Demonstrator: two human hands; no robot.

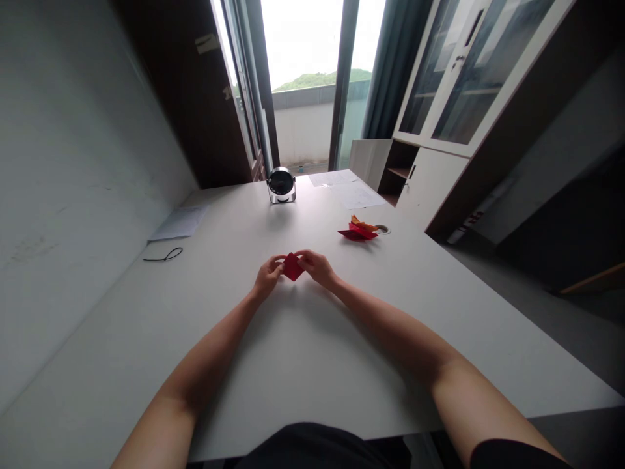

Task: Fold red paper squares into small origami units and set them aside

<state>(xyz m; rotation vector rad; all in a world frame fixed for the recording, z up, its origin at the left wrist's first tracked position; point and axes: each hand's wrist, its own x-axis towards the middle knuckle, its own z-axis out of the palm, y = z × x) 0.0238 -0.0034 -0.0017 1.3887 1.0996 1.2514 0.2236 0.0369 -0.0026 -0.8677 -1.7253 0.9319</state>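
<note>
A small red piece of folded paper (293, 268), diamond-shaped from here, is held up just over the white table between my two hands. My left hand (269, 274) pinches its left corner between thumb and fingers. On the opposite corner, my right hand (316, 265) grips it the same way. The fingertips behind the paper are partly hidden. Beyond my right hand lies a small heap of red and orange folded paper pieces (359, 230), apart from both hands.
A round black-and-silver device on a stand (282, 185) is at the table's (293, 365) far side. Paper sheets (359, 194) lie at the back right, another sheet (180, 223) by the left wall. A black looped cord (166, 255) is at left. A round grommet (384, 229) adjoins the heap.
</note>
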